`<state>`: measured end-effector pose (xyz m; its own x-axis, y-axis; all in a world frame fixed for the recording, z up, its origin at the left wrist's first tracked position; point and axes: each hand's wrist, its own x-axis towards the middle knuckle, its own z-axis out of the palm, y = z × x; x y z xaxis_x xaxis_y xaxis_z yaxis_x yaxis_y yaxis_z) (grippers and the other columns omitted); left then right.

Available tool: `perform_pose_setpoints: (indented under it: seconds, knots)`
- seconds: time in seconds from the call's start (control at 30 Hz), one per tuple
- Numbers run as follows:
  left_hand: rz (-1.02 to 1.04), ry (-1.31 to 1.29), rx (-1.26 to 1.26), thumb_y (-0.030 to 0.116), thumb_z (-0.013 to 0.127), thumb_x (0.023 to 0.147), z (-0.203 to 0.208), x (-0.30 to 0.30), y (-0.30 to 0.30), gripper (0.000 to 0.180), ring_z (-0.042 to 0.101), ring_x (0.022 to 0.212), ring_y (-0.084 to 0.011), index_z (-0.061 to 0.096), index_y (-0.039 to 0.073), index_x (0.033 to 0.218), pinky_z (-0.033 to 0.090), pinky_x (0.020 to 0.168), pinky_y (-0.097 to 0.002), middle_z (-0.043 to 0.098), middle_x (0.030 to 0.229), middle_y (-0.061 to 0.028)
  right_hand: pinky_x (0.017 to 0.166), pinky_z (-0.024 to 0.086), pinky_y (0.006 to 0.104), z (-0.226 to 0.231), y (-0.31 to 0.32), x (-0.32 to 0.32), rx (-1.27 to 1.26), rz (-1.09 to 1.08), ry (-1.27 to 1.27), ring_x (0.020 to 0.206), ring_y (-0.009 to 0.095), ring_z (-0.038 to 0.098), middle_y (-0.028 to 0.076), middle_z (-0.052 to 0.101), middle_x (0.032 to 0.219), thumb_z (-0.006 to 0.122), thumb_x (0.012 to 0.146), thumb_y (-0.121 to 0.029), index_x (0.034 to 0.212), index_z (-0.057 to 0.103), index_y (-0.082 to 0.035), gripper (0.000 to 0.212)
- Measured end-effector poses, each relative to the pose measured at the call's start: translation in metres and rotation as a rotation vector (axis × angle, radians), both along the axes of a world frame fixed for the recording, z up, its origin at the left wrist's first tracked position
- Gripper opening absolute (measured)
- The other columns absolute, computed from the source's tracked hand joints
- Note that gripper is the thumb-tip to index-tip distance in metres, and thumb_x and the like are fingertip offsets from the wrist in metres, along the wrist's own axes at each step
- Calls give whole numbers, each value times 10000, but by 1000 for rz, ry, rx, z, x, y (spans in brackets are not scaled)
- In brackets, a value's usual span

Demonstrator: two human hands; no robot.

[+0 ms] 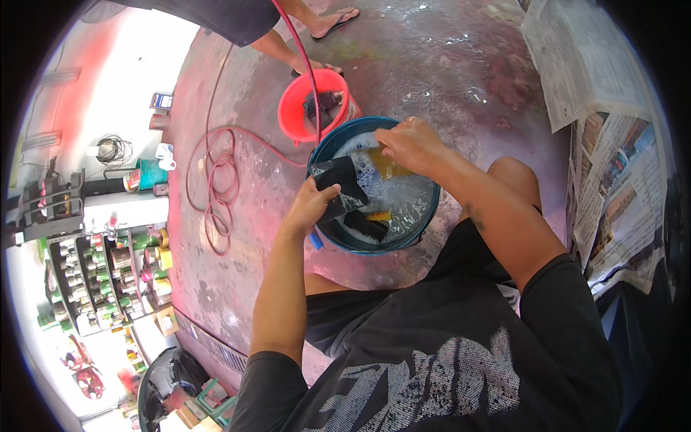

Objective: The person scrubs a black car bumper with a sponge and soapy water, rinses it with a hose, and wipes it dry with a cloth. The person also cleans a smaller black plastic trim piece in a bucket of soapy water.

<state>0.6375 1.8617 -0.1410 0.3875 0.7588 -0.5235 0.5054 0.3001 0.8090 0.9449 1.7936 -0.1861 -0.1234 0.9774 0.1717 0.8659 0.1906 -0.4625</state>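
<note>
A round blue-green tub [432,205] of soapy water stands on the floor between my knees. My left hand [311,204] grips a flat, wet black plastic-looking piece [335,180] at the tub's left side, thumb on top. Over the far right of the water, my right hand [414,146] is closed with its fingers curled down; what it holds, if anything, is hidden. A yellowish-brown flat piece [389,164] shows just below those fingers. Another black piece [365,226] lies in the suds at the near side, beside a small yellow strip [378,215].
Behind the tub is a red bucket [291,108] holding dark pieces, with another person's bare foot [335,23] beyond. A red hose [223,183] lies coiled at left and runs past the bucket. Newspaper sheets [612,173] hang at right; shelves of cans [101,277] stand left.
</note>
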Motion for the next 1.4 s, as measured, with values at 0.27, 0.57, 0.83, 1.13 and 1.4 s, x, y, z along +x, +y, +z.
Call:
perform_pose_setpoints:
  seconds: [0.27, 0.57, 0.83, 1.13, 1.4]
  knots:
    - [-156, 375, 741, 151, 768, 1023, -5, -24, -8, 284, 801, 1108, -369, 778, 8, 1268, 606, 975, -505, 826, 1167, -198, 904, 661, 509, 26, -29, -65, -500, 316, -97, 1103, 413, 817, 198, 829, 1123, 790, 901, -51, 1162, 836, -20, 267]
    - [529, -913, -339, 266, 628, 1150, -24, -88, -14, 282, 712, 831, -214, 708, 30, 1283, 552, 667, -310, 787, 1091, -101, 1038, 601, 515, -40, -22, -94, -605, 163, 521, 1318, 397, 736, 258, 695, 1510, 959, 825, -216, 1589, 611, -72, 851]
    - [597, -1087, -514, 284, 564, 1193, -38, -50, -14, 342, 673, 891, -180, 693, 23, 1373, 579, 758, -290, 763, 1190, -95, 1040, 586, 413, 22, -30, -99, -322, 265, 970, 1271, 267, 706, 169, 659, 1520, 1056, 777, -227, 1653, 526, -107, 1031]
    - [746, -895, -398, 229, 503, 1217, -24, -21, -25, 365, 743, 1302, -355, 646, 29, 1487, 604, 1130, -463, 767, 1427, -145, 713, 573, 272, -8, -36, -66, -526, -232, 1549, 834, 71, 708, 1, 804, 1041, 772, 1101, -201, 1288, 782, -59, 236]
    - [478, -404, -59, 56, 683, 1088, -27, -7, -43, 407, 747, 1262, -310, 630, 1, 1487, 603, 1114, -466, 755, 1381, -145, 770, 598, 314, -15, -39, -39, -463, -171, 1598, 940, 101, 739, 4, 805, 1104, 678, 1162, -191, 1263, 758, -82, 169]
